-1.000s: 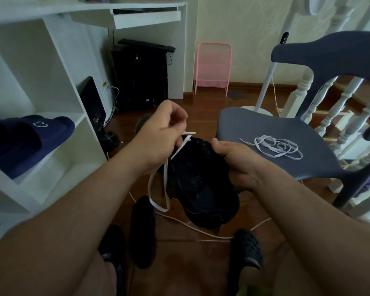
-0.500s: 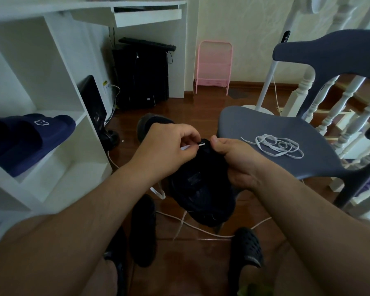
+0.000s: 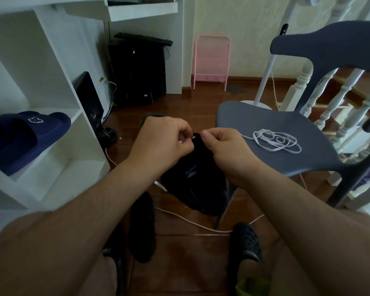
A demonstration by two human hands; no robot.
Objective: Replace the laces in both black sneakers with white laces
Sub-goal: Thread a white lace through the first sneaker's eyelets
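Both hands meet at the middle of the frame over the top edge of one black sneaker [image 3: 195, 180], and the whole job here turns on that small meeting point. The left hand [image 3: 161, 144] pinches the white lace tip [image 3: 193, 137] between thumb and forefinger; the right hand [image 3: 226, 149] has its fingers curled on the sneaker's upper edge just beside that tip, thumb nearly touching it. The shoe hangs below the hands, its long axis running down and slightly right towards the lower middle of the frame, held up off the floor. The lace tip points right, so I judge it is being fed across the shoe towards the right hand, which is the nearer one to catch it. Which eyelet it is aimed at is too dark to tell.

A short run of the same lace shows below the left wrist. The second white lace [image 3: 276, 142] lies in a loose heap on the grey chair seat [image 3: 254, 118], right of centre and near the right hand. Another dark shoe [image 3: 142, 227] lies on the floor at lower centre. The white shelf [image 3: 58, 146] crowds the left; there is open room above and between.
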